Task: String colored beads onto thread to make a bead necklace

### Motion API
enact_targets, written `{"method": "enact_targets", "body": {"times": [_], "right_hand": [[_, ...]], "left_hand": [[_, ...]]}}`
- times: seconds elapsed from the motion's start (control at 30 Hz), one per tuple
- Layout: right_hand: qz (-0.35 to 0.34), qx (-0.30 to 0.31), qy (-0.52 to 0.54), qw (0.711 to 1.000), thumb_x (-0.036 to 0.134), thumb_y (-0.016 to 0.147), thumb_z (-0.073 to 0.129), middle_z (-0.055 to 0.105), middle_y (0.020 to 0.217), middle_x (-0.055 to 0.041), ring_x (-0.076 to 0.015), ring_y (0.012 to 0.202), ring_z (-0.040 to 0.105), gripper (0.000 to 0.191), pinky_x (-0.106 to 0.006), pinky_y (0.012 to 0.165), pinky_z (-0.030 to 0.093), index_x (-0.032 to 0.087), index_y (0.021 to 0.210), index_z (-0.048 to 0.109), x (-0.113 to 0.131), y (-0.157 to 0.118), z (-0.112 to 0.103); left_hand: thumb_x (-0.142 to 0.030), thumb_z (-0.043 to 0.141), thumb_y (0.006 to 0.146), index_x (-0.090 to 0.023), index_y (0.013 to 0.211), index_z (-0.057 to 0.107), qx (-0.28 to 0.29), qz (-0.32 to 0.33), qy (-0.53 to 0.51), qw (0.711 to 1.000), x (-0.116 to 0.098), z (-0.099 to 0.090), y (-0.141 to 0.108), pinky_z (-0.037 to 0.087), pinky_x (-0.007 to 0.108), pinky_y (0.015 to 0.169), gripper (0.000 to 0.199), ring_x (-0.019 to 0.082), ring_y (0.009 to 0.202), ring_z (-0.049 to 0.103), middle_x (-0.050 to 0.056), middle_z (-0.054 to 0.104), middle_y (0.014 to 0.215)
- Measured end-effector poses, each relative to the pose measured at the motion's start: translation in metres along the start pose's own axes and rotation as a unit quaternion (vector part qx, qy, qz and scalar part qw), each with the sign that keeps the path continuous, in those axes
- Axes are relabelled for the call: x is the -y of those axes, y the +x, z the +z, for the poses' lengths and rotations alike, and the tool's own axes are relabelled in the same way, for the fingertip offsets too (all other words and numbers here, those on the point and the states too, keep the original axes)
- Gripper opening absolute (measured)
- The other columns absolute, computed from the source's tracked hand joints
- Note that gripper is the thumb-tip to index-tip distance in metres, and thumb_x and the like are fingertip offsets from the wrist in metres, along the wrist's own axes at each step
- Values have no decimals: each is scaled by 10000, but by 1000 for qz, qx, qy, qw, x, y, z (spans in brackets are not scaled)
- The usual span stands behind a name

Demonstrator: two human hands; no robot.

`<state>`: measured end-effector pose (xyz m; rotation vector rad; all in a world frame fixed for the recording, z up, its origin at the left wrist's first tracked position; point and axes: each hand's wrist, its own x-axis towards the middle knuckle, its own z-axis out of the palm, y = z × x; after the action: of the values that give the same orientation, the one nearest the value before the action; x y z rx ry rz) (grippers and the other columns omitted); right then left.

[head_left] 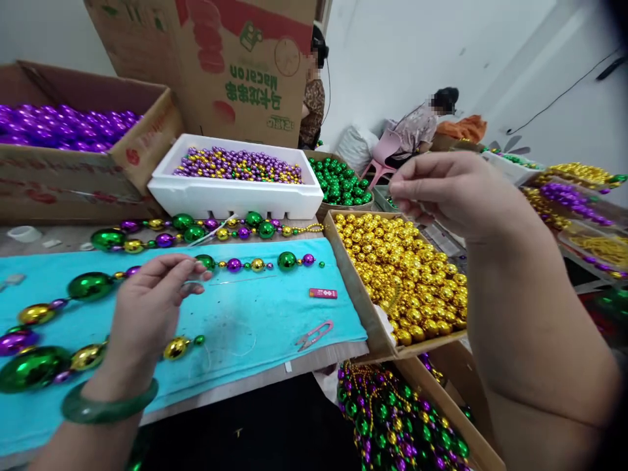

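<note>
My left hand [159,297], with a green bangle [110,400] at its wrist, is closed in a pinch above the blue cloth [275,320]. A long thin needle [245,280] runs rightward from its fingertips. Raised over the box of gold beads [402,271], my right hand [446,190] has its thumb and fingers pressed together; anything between them is too fine to see. A string of green, gold and purple beads [91,286] curves across the cloth, partly behind my left hand. One end of beads [287,261] lies beyond the needle.
Pink thread snips [315,335] and a red lighter [322,294] lie on the cloth. Behind stand a foam box [235,196] of small beads and a carton [142,131] of purple beads. Finished-looking strands [392,418] fill a box below. Two people [417,127] sit further back.
</note>
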<state>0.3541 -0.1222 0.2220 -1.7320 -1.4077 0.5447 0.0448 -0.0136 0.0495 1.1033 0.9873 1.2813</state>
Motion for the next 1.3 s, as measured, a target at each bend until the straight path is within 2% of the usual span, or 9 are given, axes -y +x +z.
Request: {"method": "enact_targets", "body": {"times": [0.17, 0.37, 0.6, 0.7, 0.87, 1.0, 1.13, 1.23, 1.3], "right_hand": [[-47, 116, 224, 967, 86, 809, 552, 583, 540, 29, -45, 392, 494, 135, -152, 369, 365, 146, 689, 538, 50, 6, 67], [-67, 187, 341, 919, 78, 880, 493, 574, 574, 28, -48, 436, 526, 215, -157, 421, 450, 149, 677, 504, 71, 28, 134], [-27, 205, 388, 898, 101, 870, 519, 590, 612, -2, -71, 466, 535, 218, -210, 467, 492, 163, 662, 500, 73, 37, 161], [-29, 219, 393, 893, 114, 876, 525, 586, 616, 3, -65, 468, 537, 214, -205, 481, 488, 166, 671, 490, 80, 35, 168], [-45, 194, 402, 894, 114, 888, 495, 582, 624, 14, -55, 486, 528, 193, -197, 508, 484, 162, 702, 492, 83, 41, 167], [-37, 121, 409, 904, 116, 870, 492, 560, 608, 31, -46, 453, 477, 158, -158, 416, 388, 162, 719, 496, 59, 55, 152], [26, 42, 361, 931, 147, 856, 477, 542, 649, 24, -50, 455, 446, 157, -170, 390, 308, 167, 700, 483, 6, 65, 138], [94, -21, 128, 987, 196, 826, 507, 619, 792, -43, -105, 548, 517, 74, -229, 472, 377, 164, 765, 534, -47, 54, 137], [80, -48, -113, 989, 188, 771, 566, 645, 912, -92, -180, 723, 587, 91, -285, 612, 431, 157, 852, 593, -82, 31, 143]], "left_hand": [[-275, 691, 720, -169, 795, 590, 113, -11, -129, 985, -4, 43, -22, 482, 192, 511, 164, 171, 814, 649, 32, 671, 840], [-321, 651, 776, -211, 826, 516, 216, -100, -237, 942, 8, 75, -39, 473, 211, 560, 181, 183, 935, 629, 22, 666, 943], [-305, 698, 739, -206, 816, 577, 68, -47, -248, 965, 14, 70, -29, 433, 175, 569, 175, 109, 828, 587, -9, 617, 850], [-321, 705, 737, -216, 826, 578, 114, -52, -263, 956, 10, 70, -28, 463, 199, 607, 187, 141, 924, 597, 4, 638, 958], [-314, 741, 701, -196, 779, 611, 198, -120, -288, 929, 8, 66, -32, 466, 210, 589, 192, 134, 756, 627, -12, 619, 711], [-279, 769, 657, -154, 747, 655, 201, -150, -244, 937, 7, 53, -30, 483, 238, 652, 192, 118, 697, 608, 1, 614, 696], [-268, 777, 628, -126, 726, 674, 183, -171, -129, 959, 10, 39, -24, 458, 240, 606, 201, 112, 625, 585, 18, 620, 652], [-274, 773, 625, -123, 711, 666, 155, -195, -60, 967, 20, 27, -21, 446, 236, 586, 205, 102, 577, 569, 17, 616, 602], [-279, 770, 623, -121, 716, 660, 142, -219, -45, 964, 30, 20, -19, 443, 234, 582, 214, 98, 561, 566, 15, 613, 591]]}}
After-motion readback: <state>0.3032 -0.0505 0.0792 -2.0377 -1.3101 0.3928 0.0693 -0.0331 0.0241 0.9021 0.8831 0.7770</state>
